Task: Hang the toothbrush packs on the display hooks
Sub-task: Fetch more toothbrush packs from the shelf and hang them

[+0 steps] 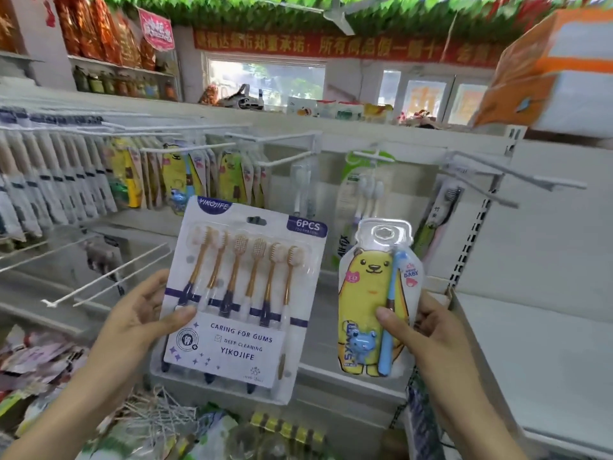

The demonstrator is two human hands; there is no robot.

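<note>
My left hand (142,313) grips the left edge of a white six-piece toothbrush pack (242,293), thumb on its front. My right hand (428,323) holds a yellow bear children's toothbrush pack (371,293) with a blue brush, thumb across its lower front. Both packs are upright in front of the display wall, apart from each other. White display hooks (285,159) stick out just above them; one hook (371,156) carries a green-topped pack (365,190). More bear packs (179,174) hang to the left.
Rows of hung toothbrush packs (49,180) fill the left of the rack. Bare hooks (109,277) jut out at lower left and others (510,177) at upper right. A white shelf (537,360) lies to the right, loose goods (166,419) below.
</note>
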